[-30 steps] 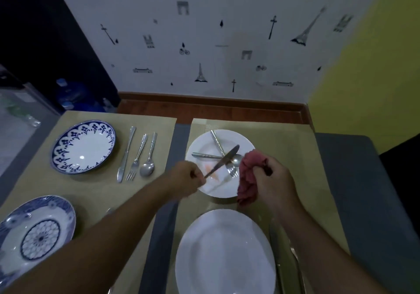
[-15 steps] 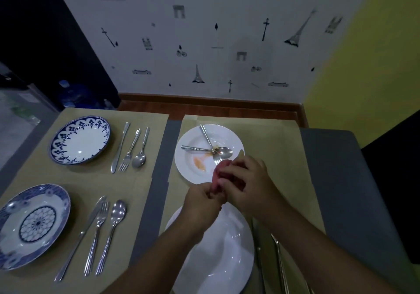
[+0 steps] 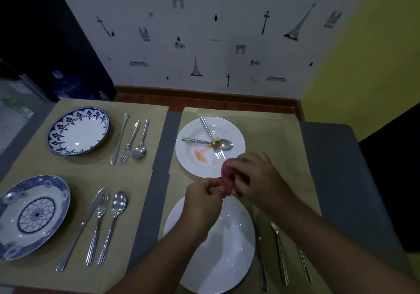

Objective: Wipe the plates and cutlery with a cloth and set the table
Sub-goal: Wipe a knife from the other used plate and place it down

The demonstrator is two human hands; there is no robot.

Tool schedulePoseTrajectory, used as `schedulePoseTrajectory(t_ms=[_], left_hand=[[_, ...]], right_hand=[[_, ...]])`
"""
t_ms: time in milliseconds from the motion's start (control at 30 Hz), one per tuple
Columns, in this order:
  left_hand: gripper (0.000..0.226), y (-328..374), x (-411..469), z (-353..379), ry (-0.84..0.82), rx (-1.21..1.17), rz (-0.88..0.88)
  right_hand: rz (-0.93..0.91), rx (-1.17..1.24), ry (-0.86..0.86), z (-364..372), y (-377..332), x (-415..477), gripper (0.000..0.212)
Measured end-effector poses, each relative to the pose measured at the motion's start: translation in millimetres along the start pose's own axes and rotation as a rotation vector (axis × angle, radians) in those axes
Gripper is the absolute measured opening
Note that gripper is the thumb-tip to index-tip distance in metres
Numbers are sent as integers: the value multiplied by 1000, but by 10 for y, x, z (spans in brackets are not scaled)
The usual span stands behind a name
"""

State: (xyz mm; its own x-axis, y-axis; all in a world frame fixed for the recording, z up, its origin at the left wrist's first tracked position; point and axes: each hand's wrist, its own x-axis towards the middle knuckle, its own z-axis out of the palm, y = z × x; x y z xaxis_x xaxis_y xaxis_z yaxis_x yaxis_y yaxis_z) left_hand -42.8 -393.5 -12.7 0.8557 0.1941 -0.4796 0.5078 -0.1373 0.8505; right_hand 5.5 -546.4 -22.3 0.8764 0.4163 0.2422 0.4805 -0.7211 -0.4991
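Note:
My right hand (image 3: 259, 175) grips a bunched red cloth (image 3: 227, 178) over the gap between two white plates. My left hand (image 3: 204, 195) is curled right against the cloth. The knife it holds is hidden inside the cloth and fingers. The far white plate (image 3: 234, 130) has an orange smear and carries a crossed fork (image 3: 208, 132) and spoon (image 3: 225, 145). The near white plate (image 3: 227, 259) looks clean and lies partly under my left forearm.
A knife (image 3: 259, 243), fork (image 3: 280, 255) and a third piece lie right of the near plate. On the left mats sit two blue-patterned plates (image 3: 78, 131) (image 3: 34, 216), each with a knife, fork and spoon beside it. The wall stands close behind the table.
My left hand lifted the knife off the far plate and drew it toward me. Both hands came together, and the cloth now wraps the blade.

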Motion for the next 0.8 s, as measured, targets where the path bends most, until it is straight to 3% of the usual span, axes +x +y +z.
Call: schedulePoseTrajectory(t_ms=[100, 333, 467, 600, 667, 800], left_hand=[[19, -57, -52, -21, 15, -6, 6], [20, -158, -169, -70, 68, -29, 66], [22, -217, -55, -33, 105, -88, -60], [21, -213, 1, -69, -23, -287, -210], [17, -219, -2, -97, -106, -311, -241], [18, -211, -16, -90, -88, -254, -239]], right_hand=[[-53, -19, 8, 32, 46, 51, 31], [335, 26, 230, -250, 499, 372, 31], [290, 158, 198, -148, 394, 203, 33], [208, 120, 111, 57, 118, 34, 38], [178, 119, 78, 139, 49, -32, 37], [141, 120, 46, 196, 25, -107, 37]])
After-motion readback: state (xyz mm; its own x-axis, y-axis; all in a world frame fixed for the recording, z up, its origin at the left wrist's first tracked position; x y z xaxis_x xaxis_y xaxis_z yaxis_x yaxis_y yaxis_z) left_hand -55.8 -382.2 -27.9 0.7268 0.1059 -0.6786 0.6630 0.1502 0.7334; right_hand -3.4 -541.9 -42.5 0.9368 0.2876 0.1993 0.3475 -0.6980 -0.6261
